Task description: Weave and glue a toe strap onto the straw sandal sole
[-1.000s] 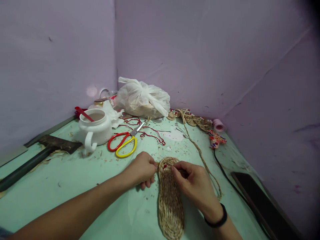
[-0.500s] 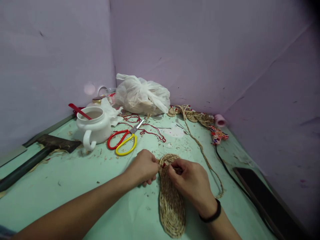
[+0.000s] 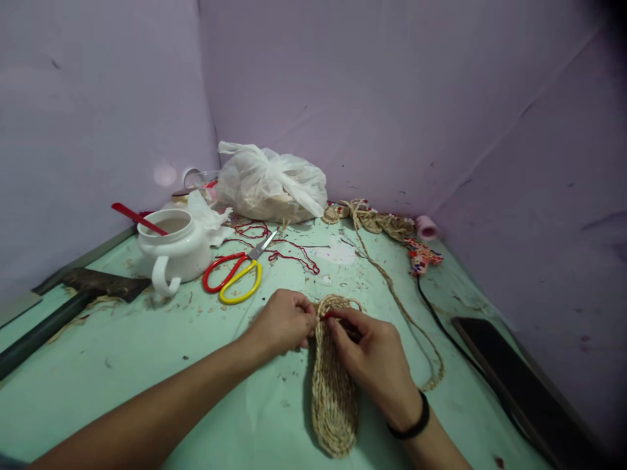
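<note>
Low on the counter (image 3: 147, 365), around six o'clock: straw sole (image 3: 334, 391), flat, toe end toward twelve, heel toward six. Left hand (image 3: 287, 321) at nine o'clock of the toe, grip narrow, fingertips pinched on the sole's rim. Right hand (image 3: 375, 362) at three o'clock of the toe, lying across the weave, grip likewise closed on the toe end, thumb and forefinger beside a red speck (image 3: 327, 315). Black band (image 3: 411, 424) on that wrist.

Toward ten o'clock: white pot (image 3: 174, 251), lidless, handle facing six, pale brown filling inside, liquid or not impossible to tell. Red spoon (image 3: 137, 219) standing in it, handle slanting out toward ten. Just behind, crumpled tissue (image 3: 208, 215) touching the pot's far side, and glass jar (image 3: 196, 177) by the wall, contents not to be made out.

At twelve o'clock: white plastic bag (image 3: 269, 183), knotted shut, something tan showing through near its base, kind unclear.

Between pot and sole: scissors (image 3: 234, 274), one loop red, one yellow, blades closed and pointing toward one o'clock, tips among loose red thread (image 3: 289, 251).

At nine o'clock: hammer (image 3: 105, 285), dark head near the pot, handle running off toward eight.

From one o'clock: straw rope (image 3: 386, 281), trailing from a tangle by the wall down past the right hand. Pink spool (image 3: 427, 228) at two o'clock by the wall.
</note>
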`<control>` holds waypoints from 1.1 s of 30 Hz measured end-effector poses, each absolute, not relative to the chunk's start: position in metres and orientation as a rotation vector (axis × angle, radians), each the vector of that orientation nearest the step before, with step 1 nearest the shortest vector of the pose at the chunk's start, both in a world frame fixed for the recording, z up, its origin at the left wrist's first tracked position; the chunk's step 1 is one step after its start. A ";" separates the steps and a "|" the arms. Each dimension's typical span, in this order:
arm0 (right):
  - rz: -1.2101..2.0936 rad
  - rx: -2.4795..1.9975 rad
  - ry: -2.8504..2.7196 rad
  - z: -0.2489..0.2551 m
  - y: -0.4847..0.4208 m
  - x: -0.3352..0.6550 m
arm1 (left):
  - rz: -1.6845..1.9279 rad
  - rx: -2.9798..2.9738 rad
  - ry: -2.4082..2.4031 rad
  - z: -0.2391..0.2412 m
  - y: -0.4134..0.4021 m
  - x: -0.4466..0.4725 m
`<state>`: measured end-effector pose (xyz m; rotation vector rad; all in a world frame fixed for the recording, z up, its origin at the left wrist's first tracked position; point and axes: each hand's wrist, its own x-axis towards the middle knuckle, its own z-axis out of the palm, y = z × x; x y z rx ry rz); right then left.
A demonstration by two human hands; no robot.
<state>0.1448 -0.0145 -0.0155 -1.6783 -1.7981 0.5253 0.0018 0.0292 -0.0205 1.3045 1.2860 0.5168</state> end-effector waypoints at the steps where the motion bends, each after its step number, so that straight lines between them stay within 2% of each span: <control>1: 0.529 -1.674 -1.779 -0.017 -0.014 0.145 | 0.510 1.297 1.290 -0.021 0.029 0.003; 8: 0.543 -1.703 -1.751 -0.023 -0.012 0.143 | 0.521 1.289 1.387 -0.023 0.027 0.007; 19: 0.560 -1.724 -1.727 -0.025 -0.009 0.143 | 0.596 1.494 1.276 -0.024 0.020 0.007; 23: 0.619 -1.597 -1.762 -0.026 -0.008 0.145 | 0.581 1.329 1.190 -0.020 0.022 0.006; 28: 0.554 -1.654 -1.871 -0.023 -0.007 0.144 | 0.557 1.090 1.245 -0.016 0.025 0.010; 33: 0.462 -1.677 -1.971 -0.017 -0.012 0.142 | 0.408 1.435 1.474 -0.018 0.025 0.010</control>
